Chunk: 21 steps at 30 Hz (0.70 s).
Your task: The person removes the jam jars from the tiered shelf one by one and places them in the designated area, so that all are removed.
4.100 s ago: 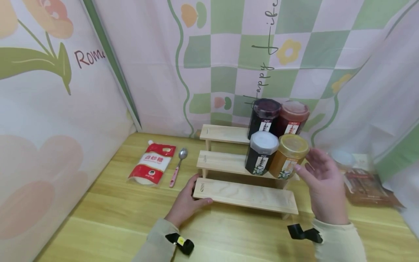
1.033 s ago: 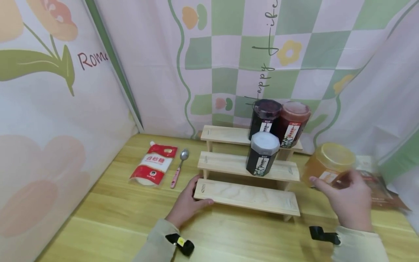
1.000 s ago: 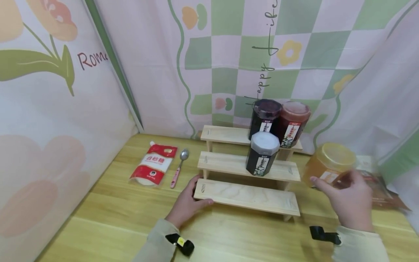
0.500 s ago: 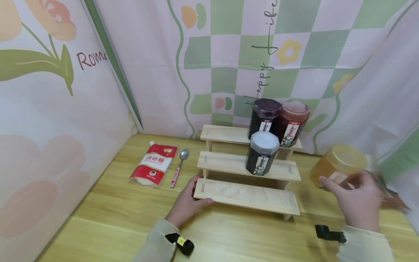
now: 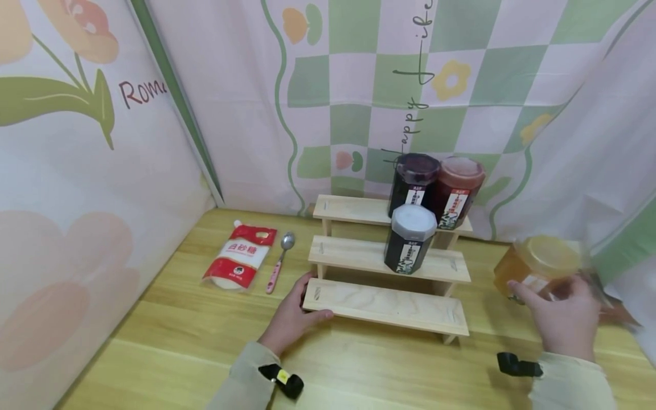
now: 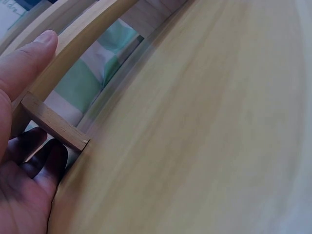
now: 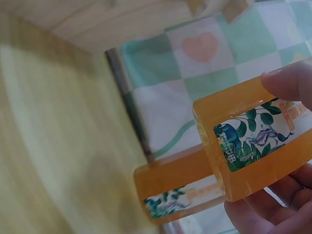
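Observation:
My right hand (image 5: 566, 319) holds a jar of orange honey-like contents with a yellow lid (image 5: 552, 256), off the right end of a three-step wooden shelf (image 5: 384, 304). In the right wrist view, thumb and fingers clasp this jar (image 7: 253, 146) above the table; a second orange jar (image 7: 163, 183) stands behind it. My left hand (image 5: 294, 319) grips the left end of the lowest step, thumb on its front edge and fingers around the leg (image 6: 56, 122). A dark jar with a whitish lid (image 5: 410, 242) stands on the middle step.
On the top step stand a dark purple jar (image 5: 414, 182) and a red jar (image 5: 458, 193). Left of the shelf lie a red and white sugar bag (image 5: 240, 256) and a spoon with a pink handle (image 5: 279, 265). A brown packet (image 5: 617, 312) is partly hidden behind my right hand.
The orange jar stood on the middle step beside the dark jar; my right hand has lifted it off and carried it right, lately slightly lower. My left hand stays on the shelf.

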Motion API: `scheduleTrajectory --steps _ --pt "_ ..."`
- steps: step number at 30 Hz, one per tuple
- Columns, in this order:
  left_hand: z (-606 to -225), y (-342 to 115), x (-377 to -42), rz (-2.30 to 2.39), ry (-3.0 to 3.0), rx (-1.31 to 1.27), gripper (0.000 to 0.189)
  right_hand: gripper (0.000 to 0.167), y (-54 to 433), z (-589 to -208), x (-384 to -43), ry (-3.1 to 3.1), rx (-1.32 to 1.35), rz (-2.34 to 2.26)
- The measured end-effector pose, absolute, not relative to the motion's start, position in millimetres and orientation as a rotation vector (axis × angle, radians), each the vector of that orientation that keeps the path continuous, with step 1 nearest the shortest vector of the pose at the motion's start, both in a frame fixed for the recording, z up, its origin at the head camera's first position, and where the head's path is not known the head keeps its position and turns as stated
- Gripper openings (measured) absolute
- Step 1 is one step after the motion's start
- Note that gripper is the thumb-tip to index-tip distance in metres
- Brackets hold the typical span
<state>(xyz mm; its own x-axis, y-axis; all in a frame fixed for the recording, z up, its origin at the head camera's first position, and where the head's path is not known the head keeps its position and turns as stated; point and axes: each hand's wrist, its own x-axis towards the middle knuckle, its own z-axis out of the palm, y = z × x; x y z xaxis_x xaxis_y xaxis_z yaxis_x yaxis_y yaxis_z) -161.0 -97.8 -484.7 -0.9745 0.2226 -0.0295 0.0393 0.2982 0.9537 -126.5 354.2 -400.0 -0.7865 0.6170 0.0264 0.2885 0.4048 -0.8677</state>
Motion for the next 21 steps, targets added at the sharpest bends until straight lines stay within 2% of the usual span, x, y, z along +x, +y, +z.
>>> scheduleTrajectory --steps 7,11,21 --pt "-481.8 -96.8 -159.8 1.762 2.393 0.239 0.111 0.064 363.7 -416.4 -131.4 -2.317 -0.816 1.311" --pt "-481.6 -97.2 -160.0 1.762 2.394 0.236 0.111 0.077 367.1 -421.8 -133.9 -2.327 -0.861 1.300" --pt "-486.2 -98.2 -162.1 1.761 2.397 0.262 0.111 0.093 380.1 -437.7 -138.3 -2.386 -0.907 1.255"
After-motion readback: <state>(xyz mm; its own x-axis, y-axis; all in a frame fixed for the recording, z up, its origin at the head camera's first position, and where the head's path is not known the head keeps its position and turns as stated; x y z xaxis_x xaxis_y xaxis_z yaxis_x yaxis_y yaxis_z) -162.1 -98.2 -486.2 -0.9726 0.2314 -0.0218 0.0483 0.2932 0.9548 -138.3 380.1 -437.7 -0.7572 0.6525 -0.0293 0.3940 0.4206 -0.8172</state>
